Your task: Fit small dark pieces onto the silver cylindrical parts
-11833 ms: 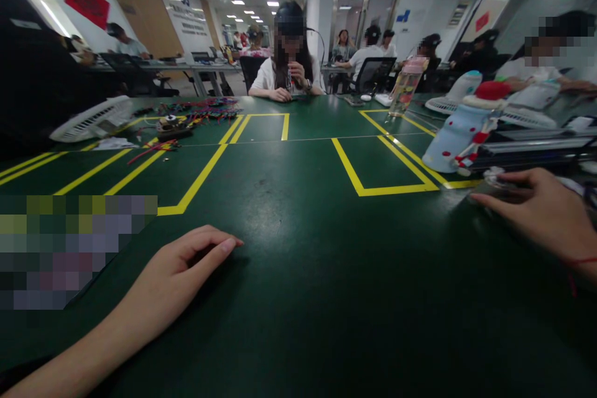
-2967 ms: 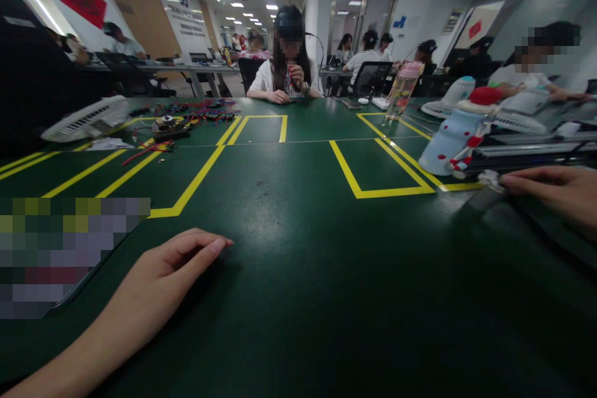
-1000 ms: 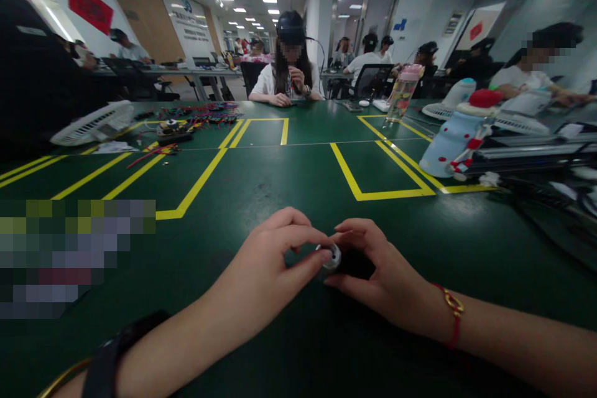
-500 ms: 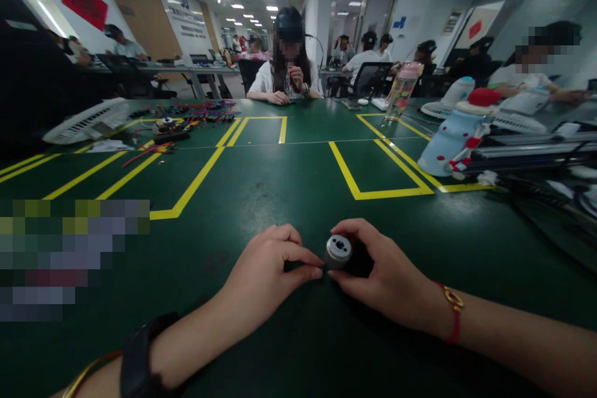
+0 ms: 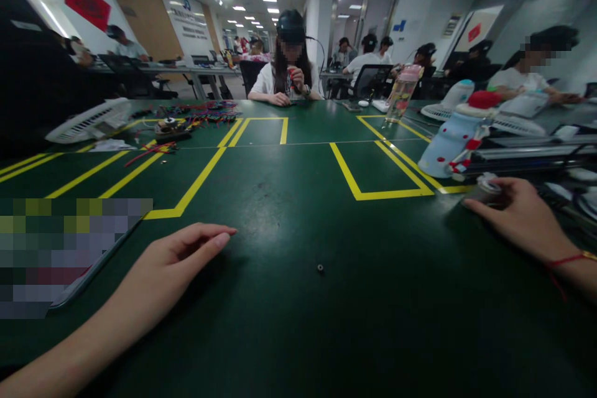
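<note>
At the right side of the green table, my right hand (image 5: 527, 211) grips a short silver metal cylinder (image 5: 487, 189), thumb on its near side and fingers behind. In an earlier view its end face shows small holes; now that face is blurred. My left hand (image 5: 186, 252) hovers over or rests on the left part of the table, fingers stretched out and loosely bent, with nothing seen in it. Between the hands, a tiny dark ring-shaped part (image 5: 320, 268) with a pale centre lies on the table.
A blue snowman-shaped bottle (image 5: 441, 146) and metal rails (image 5: 527, 154) with cables stand near my right hand. A pixelated flat item (image 5: 93, 249) lies left. Wires (image 5: 205, 113) and a white fan-like device (image 5: 91, 121) sit farther back. Across the table (image 5: 261, 298) sits a person (image 5: 289, 62).
My right hand has carried the metal cylinder far to the right. My left hand has drawn back left, away from the tiny ring-shaped part, which now shows on the table.
</note>
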Demonstrator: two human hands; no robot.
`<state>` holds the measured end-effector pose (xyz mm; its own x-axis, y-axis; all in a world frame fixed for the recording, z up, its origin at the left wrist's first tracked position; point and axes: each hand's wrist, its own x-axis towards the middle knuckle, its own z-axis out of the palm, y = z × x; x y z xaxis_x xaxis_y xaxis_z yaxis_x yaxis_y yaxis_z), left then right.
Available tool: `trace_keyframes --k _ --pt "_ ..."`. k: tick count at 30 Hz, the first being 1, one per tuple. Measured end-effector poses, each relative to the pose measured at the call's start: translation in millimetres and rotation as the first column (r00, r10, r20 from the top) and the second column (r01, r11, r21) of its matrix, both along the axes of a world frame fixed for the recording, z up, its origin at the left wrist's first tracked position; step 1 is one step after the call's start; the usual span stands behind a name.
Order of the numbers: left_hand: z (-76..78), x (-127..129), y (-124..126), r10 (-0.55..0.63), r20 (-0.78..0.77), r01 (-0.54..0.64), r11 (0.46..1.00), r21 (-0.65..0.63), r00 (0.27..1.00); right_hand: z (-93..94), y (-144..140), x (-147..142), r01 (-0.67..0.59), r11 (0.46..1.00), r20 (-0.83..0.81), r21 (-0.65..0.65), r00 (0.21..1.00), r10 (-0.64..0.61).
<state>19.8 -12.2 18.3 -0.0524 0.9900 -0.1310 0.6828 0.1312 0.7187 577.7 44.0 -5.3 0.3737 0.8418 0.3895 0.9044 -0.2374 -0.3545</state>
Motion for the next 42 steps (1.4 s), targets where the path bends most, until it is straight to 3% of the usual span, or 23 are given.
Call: trace_keyframes --k 3,4,6,7,9,11,12,14,16,18,20,22,25,27,29,38,42 --pt "-7.3 -1.4 1.8 0.043 0.034 -0.043 0.999 0.009 0.999 3.0 -3.1 -16.7 -0.012 0.992 0.201 0.128 0.979 -0.014" --pt "-8.4 -0.1 2.4 0.041 0.03 -0.042 0.999 0.015 0.999 6.1 -6.7 -35.2 -0.085 0.98 0.284 0.18 0.958 0.031" --pt "-8.2 3.7 2.8 0.043 0.011 -0.043 0.998 0.036 0.999 13.1 -18.1 -86.2 -0.341 0.922 0.418 0.181 0.876 0.242" --pt "-6.8 5.9 2.4 0.048 0.002 -0.048 0.998 0.046 0.999 16.0 -25.4 -115.7 -0.487 0.87 0.393 0.082 0.817 0.421" --pt "-1.8 10.4 0.2 0.061 -0.013 -0.061 0.997 0.052 0.998 19.0 -40.3 -173.8 -0.703 0.706 0.182 -0.089 0.685 0.705" --pt "4.1 14.5 -3.2 0.066 -0.024 -0.065 0.997 0.04 0.998 18.5 -51.1 -220.2 -0.807 0.571 0.016 -0.147 0.576 0.818" --pt "6.6 16.0 -4.8 0.063 -0.026 -0.063 0.998 0.03 0.998 17.7 -53.8 -236.0 -0.833 0.531 -0.036 -0.159 0.542 0.84" --pt "9.4 17.6 -6.9 0.055 -0.018 -0.055 0.998 0.021 0.998 17.5 -53.5 -249.9 -0.849 0.503 -0.068 -0.158 0.518 0.853" --pt "9.6 17.8 -7.2 0.06 -0.008 -0.059 0.998 0.023 0.998 21.9 -47.2 -240.1 -0.829 0.54 -0.043 -0.144 0.551 0.834" --pt "8.6 17.6 -6.4 0.064 0.002 -0.064 0.998 0.021 0.998 31.8 -38.1 -209.8 -0.758 0.647 0.061 -0.083 0.644 0.762" --pt "8.2 18.1 -5.6 0.06 0.012 -0.06 0.998 0.016 0.998 44.7 -28.8 -165.9 -0.612 0.791 0.223 0.018 0.774 0.593" --pt "8.5 19.2 -5.4 0.049 0.018 -0.049 0.999 0.017 0.999 56.3 -20.8 -116.9 -0.437 0.892 0.345 0.117 0.86 0.377" --pt "8.3 20.3 -6.1 0.067 0.002 -0.067 0.997 0.03 0.998 63.4 -11.9 -53.2 -0.091 0.995 0.386 0.031 0.92 0.072" --pt "6.8 19.9 -6.6 0.083 -0.01 -0.083 0.996 0.035 0.996 61.9 -7.9 -26.2 0.118 0.983 0.376 -0.144 0.925 -0.057" --pt "4.9 18.8 -6.8 0.094 -0.02 -0.093 0.994 0.048 0.995 59.0 -5.6 -12.8 0.173 0.949 0.334 -0.264 0.939 -0.079" --pt "4.5 18.7 -7.6 0.068 -0.012 -0.068 0.998 0.011 0.998 63.4 -7.4 -10.1 0.221 0.938 0.264 -0.266 0.953 -0.15" --pt "4.4 16.2 -7.5 0.052 -0.034 -0.052 0.999 0.003 0.998 63.6 -5.9 -8.2 0.264 0.943 0.261 -0.205 0.943 -0.207"
